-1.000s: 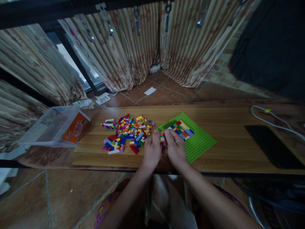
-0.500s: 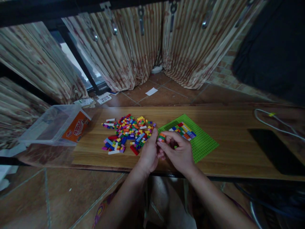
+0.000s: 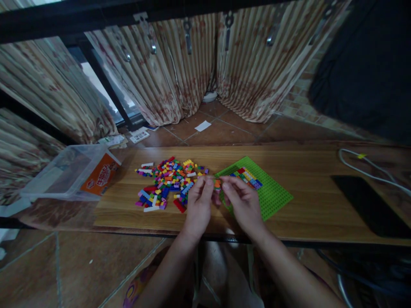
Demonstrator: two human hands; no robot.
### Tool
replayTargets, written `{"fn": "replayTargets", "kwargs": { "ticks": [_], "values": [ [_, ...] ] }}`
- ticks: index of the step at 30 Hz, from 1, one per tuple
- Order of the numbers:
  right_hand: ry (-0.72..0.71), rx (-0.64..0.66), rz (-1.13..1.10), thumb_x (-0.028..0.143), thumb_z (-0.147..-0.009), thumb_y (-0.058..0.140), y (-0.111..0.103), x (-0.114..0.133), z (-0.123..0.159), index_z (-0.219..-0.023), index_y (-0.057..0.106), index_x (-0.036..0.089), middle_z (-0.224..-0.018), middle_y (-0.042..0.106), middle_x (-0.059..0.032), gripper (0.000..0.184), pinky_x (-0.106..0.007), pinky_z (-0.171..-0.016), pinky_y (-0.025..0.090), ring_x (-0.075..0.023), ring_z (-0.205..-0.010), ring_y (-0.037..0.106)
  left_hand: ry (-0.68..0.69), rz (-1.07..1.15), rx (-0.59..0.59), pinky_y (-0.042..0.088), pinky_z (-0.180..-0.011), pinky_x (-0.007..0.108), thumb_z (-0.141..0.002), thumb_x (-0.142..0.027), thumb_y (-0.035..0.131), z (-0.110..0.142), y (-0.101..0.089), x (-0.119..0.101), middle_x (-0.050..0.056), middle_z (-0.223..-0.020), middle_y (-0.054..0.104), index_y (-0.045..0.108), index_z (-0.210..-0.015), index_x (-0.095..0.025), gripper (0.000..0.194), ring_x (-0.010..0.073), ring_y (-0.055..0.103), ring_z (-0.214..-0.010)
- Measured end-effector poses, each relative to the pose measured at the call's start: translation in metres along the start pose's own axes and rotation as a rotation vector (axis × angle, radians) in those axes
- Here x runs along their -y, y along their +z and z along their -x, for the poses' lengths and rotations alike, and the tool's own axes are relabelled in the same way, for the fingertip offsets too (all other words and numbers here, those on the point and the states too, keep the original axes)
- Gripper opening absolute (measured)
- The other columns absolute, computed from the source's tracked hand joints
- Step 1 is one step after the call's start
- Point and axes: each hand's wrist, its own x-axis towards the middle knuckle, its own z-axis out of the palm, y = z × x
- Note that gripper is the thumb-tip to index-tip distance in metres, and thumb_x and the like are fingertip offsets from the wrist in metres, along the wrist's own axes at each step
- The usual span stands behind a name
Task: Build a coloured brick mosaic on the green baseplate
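Between the fingertips of both hands is a small stack of toy bricks (image 3: 217, 185), with orange and some green showing; fingers cover most of it. My left hand (image 3: 199, 207) pinches it from the left, thumb on top. From the right, my right hand (image 3: 243, 199) closes thumb and fingers on the same stack. Both hands hover over the near edge of a green baseplate (image 3: 276, 194). A flat block of multicoloured bricks (image 3: 248, 176) sits on that plate, just beyond my right hand. To the left of my left hand spreads a pile of loose bricks (image 3: 170, 177).
A clear plastic bin (image 3: 58, 171) with an orange label stands at the left end of the wooden table (image 3: 122, 209). On the right lie a black flat panel (image 3: 369, 205) and a white cable (image 3: 382, 164). Striped curtains (image 3: 180, 77) hang behind.
My hands have turned, and the thumbs now lie on top of the brick stack, hiding more of it. The whole view has shifted slightly.
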Motion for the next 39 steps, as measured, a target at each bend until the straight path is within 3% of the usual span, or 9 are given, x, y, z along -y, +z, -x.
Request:
{"fn": "replayTargets", "kwargs": {
  "ticks": [3, 7, 10, 16, 22, 39],
  "values": [
    [0.129, 0.002, -0.184, 0.045, -0.086, 0.059, 0.001, 0.0, -0.003, -0.089, 0.068, 0.019, -0.068, 0.058, 0.002, 0.027, -0.022, -0.045, 0.038, -0.0094, -0.054, 0.048, 0.076, -0.08, 0.003, 0.046, -0.061, 0.022, -0.086, -0.046, 0.059, 0.0, -0.001, 0.0, -0.001, -0.074, 0.06, 0.062, -0.097, -0.019, 0.029, 0.0105, 0.055, -0.064],
    [0.184, 0.002, -0.265, 0.047, -0.084, 0.061, 0.003, 0.0, -0.002, -0.09, 0.066, 0.02, -0.069, 0.058, 0.0026, 0.028, -0.021, -0.045, 0.039, -0.0094, -0.054, 0.049, 0.118, -0.135, -0.001, 0.048, -0.061, 0.023, -0.086, -0.039, 0.061, 0.0, 0.002, -0.002, -0.001, -0.074, 0.062, 0.064, -0.097, -0.019, 0.023, 0.0113, 0.057, -0.064],
    [0.117, -0.032, -0.16, 0.044, -0.085, 0.061, 0.005, -0.001, 0.0, -0.095, 0.064, 0.021, -0.067, 0.058, 0.0039, 0.026, -0.022, -0.047, 0.04, -0.0097, -0.054, 0.049, 0.153, -0.171, -0.015, 0.048, -0.058, 0.022, -0.086, -0.036, 0.061, 0.001, 0.007, -0.003, -0.001, -0.073, 0.063, 0.063, -0.095, -0.019, 0.02, 0.0108, 0.058, -0.062],
    [-0.102, -0.104, 0.186, 0.038, -0.094, 0.047, 0.01, -0.006, 0.002, -0.089, 0.059, 0.022, -0.082, 0.063, 0.0004, 0.021, -0.025, -0.069, 0.045, -0.0134, -0.076, 0.059, 0.268, -0.353, -0.066, 0.05, -0.076, 0.025, -0.089, -0.031, 0.057, 0.009, 0.016, 0.002, 0.004, -0.094, 0.067, 0.062, -0.097, -0.018, 0.016, 0.0137, 0.063, -0.084],
    [-0.149, -0.119, 0.441, 0.036, -0.098, 0.034, 0.014, -0.01, 0.004, -0.08, 0.052, 0.023, -0.07, 0.058, 0.0016, 0.029, -0.026, -0.061, 0.039, -0.0137, -0.065, 0.054, 0.289, -0.449, -0.12, 0.047, -0.078, 0.025, -0.095, -0.027, 0.046, 0.016, 0.026, 0.007, 0.003, -0.091, 0.063, 0.057, -0.097, -0.018, 0.014, 0.0126, 0.059, -0.084],
    [-0.208, -0.167, 0.515, 0.034, -0.096, 0.037, 0.016, -0.011, 0.004, -0.076, 0.056, 0.024, -0.068, 0.058, 0.0, 0.03, -0.028, -0.061, 0.038, -0.0156, -0.064, 0.053, 0.213, -0.371, -0.172, 0.046, -0.078, 0.027, -0.096, -0.031, 0.044, 0.021, 0.029, 0.01, 0.004, -0.091, 0.062, 0.055, -0.097, -0.019, 0.017, 0.0152, 0.059, -0.085]
  ]
}}
